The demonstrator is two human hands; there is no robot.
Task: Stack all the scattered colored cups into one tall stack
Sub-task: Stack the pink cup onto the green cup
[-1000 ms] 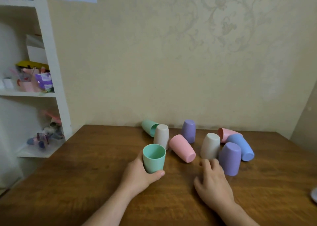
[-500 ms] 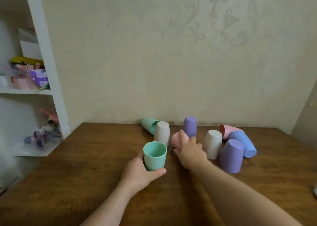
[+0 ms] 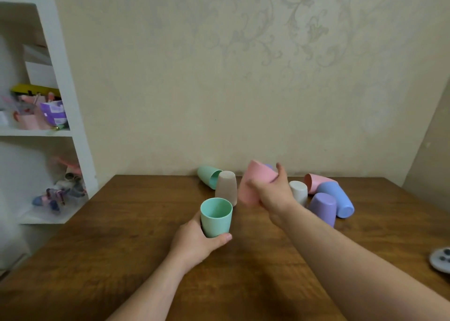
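Note:
My left hand (image 3: 194, 244) grips an upright mint green cup (image 3: 215, 217) standing on the wooden table (image 3: 121, 235). My right hand (image 3: 274, 193) holds a pink cup (image 3: 253, 182) tilted in the air, just right of and behind the green cup. On the table behind lie a second green cup (image 3: 207, 175) on its side, a beige cup (image 3: 226, 190) upside down, a white cup (image 3: 299, 192) upside down, another pink cup (image 3: 315, 182) on its side, a blue cup (image 3: 337, 199) on its side and a purple cup (image 3: 322, 208) upside down. A further purple cup is mostly hidden behind the held pink one.
A white shelf unit (image 3: 70, 126) with small items stands left of the table. The patterned wall rises just behind the cups. A grey round object (image 3: 440, 260) lies at the table's right edge.
My right hand reached to the pink cup lying on the table, closed on it and lifted it up. My left hand has kept hold of the green cup.

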